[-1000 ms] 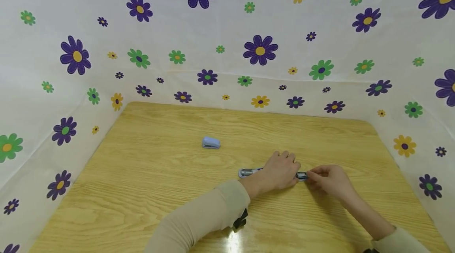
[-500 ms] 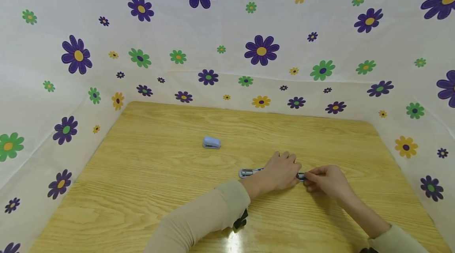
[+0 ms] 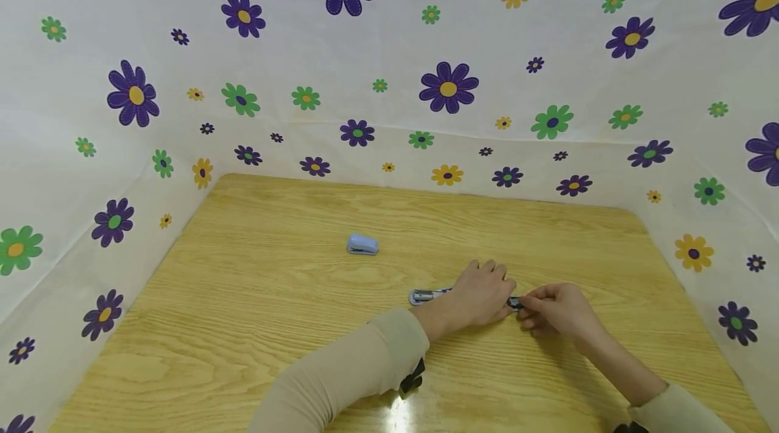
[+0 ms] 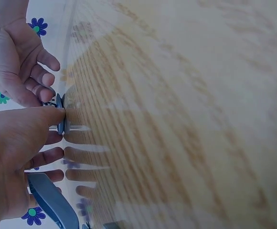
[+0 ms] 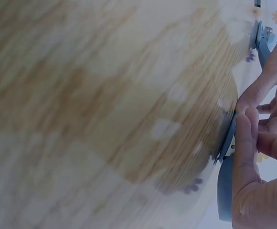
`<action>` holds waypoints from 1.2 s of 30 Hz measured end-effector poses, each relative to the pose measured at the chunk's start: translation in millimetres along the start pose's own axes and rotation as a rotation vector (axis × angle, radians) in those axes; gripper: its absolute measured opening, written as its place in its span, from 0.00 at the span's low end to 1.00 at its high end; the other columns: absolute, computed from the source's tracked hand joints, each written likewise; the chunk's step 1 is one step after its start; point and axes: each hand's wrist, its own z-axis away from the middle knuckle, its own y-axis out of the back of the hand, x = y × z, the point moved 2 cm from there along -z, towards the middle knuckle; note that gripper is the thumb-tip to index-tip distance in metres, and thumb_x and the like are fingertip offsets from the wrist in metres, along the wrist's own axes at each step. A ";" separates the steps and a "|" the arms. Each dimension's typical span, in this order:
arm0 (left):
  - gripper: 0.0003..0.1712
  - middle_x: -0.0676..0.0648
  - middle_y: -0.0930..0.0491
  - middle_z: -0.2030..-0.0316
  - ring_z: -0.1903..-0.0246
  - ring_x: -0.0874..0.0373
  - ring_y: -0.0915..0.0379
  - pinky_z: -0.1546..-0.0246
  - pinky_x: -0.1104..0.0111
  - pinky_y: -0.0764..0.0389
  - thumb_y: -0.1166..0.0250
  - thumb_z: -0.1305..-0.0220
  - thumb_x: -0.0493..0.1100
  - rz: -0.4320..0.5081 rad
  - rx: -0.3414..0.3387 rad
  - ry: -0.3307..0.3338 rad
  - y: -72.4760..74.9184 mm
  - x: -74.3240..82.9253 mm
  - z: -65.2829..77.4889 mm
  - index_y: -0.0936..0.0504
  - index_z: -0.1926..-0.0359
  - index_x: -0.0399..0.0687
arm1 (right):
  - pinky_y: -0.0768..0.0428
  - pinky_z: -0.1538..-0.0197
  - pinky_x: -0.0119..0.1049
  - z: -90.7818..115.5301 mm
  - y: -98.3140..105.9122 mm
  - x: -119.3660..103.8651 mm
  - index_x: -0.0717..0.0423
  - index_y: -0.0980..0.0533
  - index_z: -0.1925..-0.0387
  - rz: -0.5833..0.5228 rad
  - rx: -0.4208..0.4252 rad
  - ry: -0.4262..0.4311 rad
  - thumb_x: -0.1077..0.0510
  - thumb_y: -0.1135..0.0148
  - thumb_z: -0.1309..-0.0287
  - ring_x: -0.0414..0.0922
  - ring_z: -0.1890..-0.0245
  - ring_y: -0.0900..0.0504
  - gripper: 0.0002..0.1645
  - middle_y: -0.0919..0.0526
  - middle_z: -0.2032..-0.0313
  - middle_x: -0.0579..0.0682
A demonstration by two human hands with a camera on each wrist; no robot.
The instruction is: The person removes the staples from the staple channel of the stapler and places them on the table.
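A blue-and-silver stapler (image 3: 422,296) lies unfolded on the table under my left hand (image 3: 477,294). Its silver left end shows past the wrist, and a short dark piece sticks out to the right. In the left wrist view, the left thumb (image 4: 52,115) lies on the near side of the blue metal, with fingers on the far side, gripping it. My right hand (image 3: 560,311) pinches the stapler's right end between thumb and fingertips. Whether something small sits between those fingertips is hidden. A curved blue part (image 4: 55,200) shows below the left palm.
A small light-blue stapler (image 3: 362,245) stands folded together on the wooden table (image 3: 255,270), farther back and left. A white cloth (image 3: 377,47) with printed flowers rises behind the table and along both sides.
My right hand has shifted slightly left along the stapler, and less of its silver right end shows. The left hand holds its place. The small stapler has not moved on the table.
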 end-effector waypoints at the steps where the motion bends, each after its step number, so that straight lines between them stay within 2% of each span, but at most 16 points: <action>1: 0.25 0.58 0.20 0.40 0.40 0.62 0.24 0.39 0.64 0.21 0.45 0.24 0.69 0.001 0.001 0.000 0.1 0.1 -0.1 0.20 0.36 0.68 | 0.10 0.64 0.36 0.6 0.5 0.0 0.77 0.23 0.48 -0.005 0.000 -0.003 0.59 0.42 0.23 0.41 0.70 0.09 0.19 0.09 0.68 0.48; 7: 0.26 0.58 0.20 0.39 0.38 0.61 0.24 0.37 0.63 0.21 0.46 0.24 0.70 -0.001 0.002 0.002 0.0 -0.3 0.0 0.20 0.36 0.68 | 0.11 0.63 0.35 6.2 7.3 2.4 0.76 0.23 0.46 -0.005 0.007 -0.011 0.57 0.43 0.22 0.39 0.69 0.09 0.22 0.09 0.67 0.46; 14: 0.25 0.58 0.20 0.41 0.40 0.62 0.24 0.39 0.65 0.21 0.46 0.24 0.70 -0.003 0.000 -0.002 -2.4 0.7 0.5 0.20 0.37 0.68 | 0.11 0.63 0.35 20.4 15.1 11.4 0.71 0.19 0.51 -0.025 -0.028 -0.037 0.56 0.41 0.22 0.39 0.69 0.10 0.18 0.09 0.67 0.45; 19: 0.25 0.58 0.20 0.39 0.38 0.61 0.24 0.38 0.64 0.21 0.47 0.23 0.70 0.004 -0.009 -0.003 -2.8 0.4 0.8 0.20 0.37 0.68 | 0.11 0.63 0.34 25.5 10.2 21.5 0.70 0.18 0.53 -0.064 -0.082 -0.052 0.55 0.40 0.23 0.38 0.69 0.10 0.18 0.09 0.67 0.45; 25: 0.25 0.58 0.20 0.41 0.40 0.62 0.24 0.39 0.64 0.22 0.47 0.23 0.70 -0.004 -0.005 0.003 -1.4 0.2 0.6 0.20 0.37 0.68 | 0.11 0.62 0.33 26.8 3.2 32.3 0.67 0.18 0.54 -0.072 -0.114 -0.085 0.52 0.39 0.24 0.37 0.69 0.10 0.18 0.09 0.68 0.44; 36: 0.24 0.58 0.21 0.38 0.37 0.61 0.25 0.36 0.63 0.22 0.45 0.23 0.69 0.015 -0.002 0.017 1.1 1.1 1.1 0.19 0.38 0.68 | 0.11 0.64 0.33 27.1 4.0 37.9 0.66 0.16 0.54 -0.073 -0.153 -0.104 0.53 0.40 0.24 0.37 0.69 0.09 0.18 0.09 0.69 0.43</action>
